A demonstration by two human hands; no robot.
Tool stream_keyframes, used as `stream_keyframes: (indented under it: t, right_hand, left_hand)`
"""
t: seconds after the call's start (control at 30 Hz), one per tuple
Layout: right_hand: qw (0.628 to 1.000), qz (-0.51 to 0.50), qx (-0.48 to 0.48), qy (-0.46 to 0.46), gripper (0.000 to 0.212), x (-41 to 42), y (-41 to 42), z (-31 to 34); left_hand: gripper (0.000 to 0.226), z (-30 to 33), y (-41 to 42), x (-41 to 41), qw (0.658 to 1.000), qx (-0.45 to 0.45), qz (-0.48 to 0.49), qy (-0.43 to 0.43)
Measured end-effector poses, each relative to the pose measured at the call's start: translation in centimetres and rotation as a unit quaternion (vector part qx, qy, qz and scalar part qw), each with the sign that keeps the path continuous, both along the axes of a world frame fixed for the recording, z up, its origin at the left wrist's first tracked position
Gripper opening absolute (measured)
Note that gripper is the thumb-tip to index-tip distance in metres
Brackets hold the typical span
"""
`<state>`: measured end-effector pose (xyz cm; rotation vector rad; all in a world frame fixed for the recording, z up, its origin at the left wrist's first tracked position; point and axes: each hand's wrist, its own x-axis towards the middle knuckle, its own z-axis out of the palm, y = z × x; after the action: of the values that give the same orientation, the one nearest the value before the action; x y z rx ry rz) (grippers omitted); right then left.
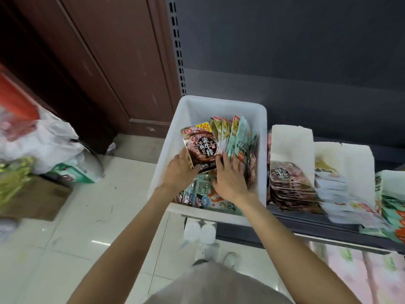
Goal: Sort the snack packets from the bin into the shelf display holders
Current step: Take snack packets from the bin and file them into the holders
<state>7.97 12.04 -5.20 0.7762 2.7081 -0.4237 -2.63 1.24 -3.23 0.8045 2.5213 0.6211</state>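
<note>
A white plastic bin (188,110) stands on the shelf's left end, full of snack packets. My left hand (180,170) is shut on a dark brown packet (201,148) held upright over the bin. My right hand (230,178) lies flat with spread fingers against a row of standing green and mint packets (238,137). More packets (203,198) lie flat in the bin's near end. To the right, white display holders (291,141) stand on the shelf: the first holds brown packets (289,185), the second white ones (333,187), the third green ones (392,207).
A dark shelf back panel (306,62) rises behind the bin. A brown wooden door (109,62) is at the left. Bags (43,139) and a cardboard box (37,198) sit on the tiled floor (98,216) at the left. A lower shelf (361,273) holds pink goods.
</note>
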Motion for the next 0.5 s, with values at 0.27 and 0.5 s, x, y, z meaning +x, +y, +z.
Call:
stream_keyframes:
  t: [0.27, 0.5]
  right_hand:
    - [0.987, -0.031, -0.104, 0.118, 0.054, 1.1, 0.4, 1.9]
    - [0.869, -0.147, -0.246, 0.404, 0.077, 4.8, 3.8, 8.9]
  left_hand:
    - [0.062, 0.2, 3.0, -0.4, 0.983, 0.169, 0.074, -0.007]
    - [0.047, 5.9, 0.9, -0.4, 0.954, 0.291, 0.031, 0.064]
